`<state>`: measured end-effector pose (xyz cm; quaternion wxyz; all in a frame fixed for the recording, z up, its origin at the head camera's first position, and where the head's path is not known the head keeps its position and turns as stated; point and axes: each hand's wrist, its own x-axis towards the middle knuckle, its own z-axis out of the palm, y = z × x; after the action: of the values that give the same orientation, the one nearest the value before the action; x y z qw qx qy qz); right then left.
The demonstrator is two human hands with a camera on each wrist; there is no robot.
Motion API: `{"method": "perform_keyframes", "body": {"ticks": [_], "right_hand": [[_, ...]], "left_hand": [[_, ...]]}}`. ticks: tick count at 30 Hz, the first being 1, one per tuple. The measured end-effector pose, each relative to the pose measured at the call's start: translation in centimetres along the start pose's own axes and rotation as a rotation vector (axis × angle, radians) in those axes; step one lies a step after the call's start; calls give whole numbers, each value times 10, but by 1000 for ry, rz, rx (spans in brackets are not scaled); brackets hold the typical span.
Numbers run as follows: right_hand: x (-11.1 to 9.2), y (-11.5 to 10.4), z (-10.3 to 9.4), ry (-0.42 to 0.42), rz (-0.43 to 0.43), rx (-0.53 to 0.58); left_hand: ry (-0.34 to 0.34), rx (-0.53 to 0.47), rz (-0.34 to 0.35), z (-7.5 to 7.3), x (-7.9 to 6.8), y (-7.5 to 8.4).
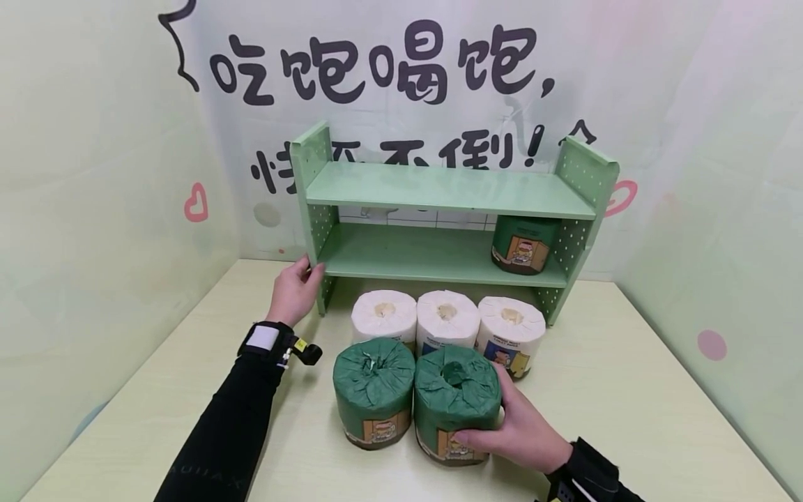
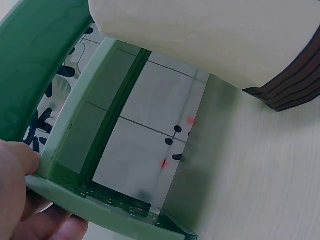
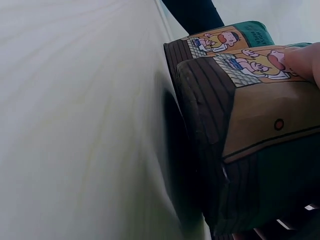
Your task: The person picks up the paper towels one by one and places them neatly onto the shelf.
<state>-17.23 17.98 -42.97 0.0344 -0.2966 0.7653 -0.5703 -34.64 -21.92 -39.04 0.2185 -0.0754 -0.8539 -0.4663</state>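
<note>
A green paper roll (image 1: 458, 401) is being gripped from its right side by the right hand (image 1: 523, 429), the thumb being pressed to the printed front and the other fingers being wrapped round the back, where they are being partly hidden. The roll is being held upright in front of the shelf; whether its base is being rested on the table (image 1: 652, 411) cannot be told. On its left, a second green roll (image 1: 374, 397) is being closely neighboured by it, and is being left untouched by either hand.

The left side panel (image 1: 315, 230) of the pale green shelf (image 1: 401, 251) is being pinched by the left hand (image 1: 295, 293), with the thumb and fingers being set on opposite faces of the panel.

Behind the two green rolls, a row is being formed by three white rolls: a left one (image 1: 384, 314), a middle one (image 1: 447, 314) and a right one (image 1: 511, 324). Their lower parts are being partly covered from view. Another green roll (image 1: 525, 244) is being carried by the middle board, near its right end. The left forearm is being covered by a black sleeve (image 1: 226, 432). Behind the shelf, a pale wall sheet (image 1: 389, 104) is being marked by large black lettering.
</note>
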Motion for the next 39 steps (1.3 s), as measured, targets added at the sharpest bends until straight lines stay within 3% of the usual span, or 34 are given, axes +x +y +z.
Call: {"method": "perform_keyframes", "body": {"ticks": [13, 30, 39], "right_hand": [[-1, -9, -5, 13, -35, -21], [-3, -21, -13, 44, -165, -63], [4, -35, -20, 57, -184, -53]], "left_hand": [[-6, -9, -9, -1, -1, -1], [-3, 7, 2, -1, -3, 2], [-5, 1, 7, -1, -2, 3]]}}
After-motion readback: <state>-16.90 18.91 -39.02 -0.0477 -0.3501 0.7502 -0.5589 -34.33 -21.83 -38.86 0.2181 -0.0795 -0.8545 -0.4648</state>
